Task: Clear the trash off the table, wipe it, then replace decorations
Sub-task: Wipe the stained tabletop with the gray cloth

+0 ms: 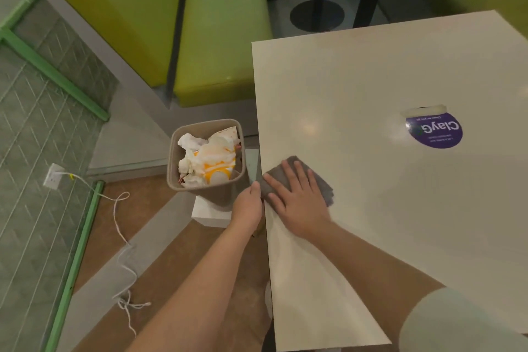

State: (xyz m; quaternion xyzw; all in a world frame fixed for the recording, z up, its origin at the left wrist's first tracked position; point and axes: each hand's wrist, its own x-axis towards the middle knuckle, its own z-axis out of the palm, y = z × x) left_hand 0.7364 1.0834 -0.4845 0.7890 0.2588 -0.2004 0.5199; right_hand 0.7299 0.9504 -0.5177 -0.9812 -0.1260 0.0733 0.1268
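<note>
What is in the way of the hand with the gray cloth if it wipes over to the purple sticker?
Nothing visible. The right hand lies flat on the gray cloth near the table's left edge. The tabletop between the cloth and the purple sticker looks bare. The left hand is at the table's edge, on the other side.

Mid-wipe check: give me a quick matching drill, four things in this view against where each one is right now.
Things:
1. grey cloth
2. trash bin
3. purple sticker
4. left hand

Places:
A. on the floor beside the table, full of wrappers
B. stuck on the tabletop, right of the cloth
C. at the table's left edge, just off the top
D. flat under the right hand on the table

Pairs: 1-D, 2-A, 3-B, 4-C
</note>
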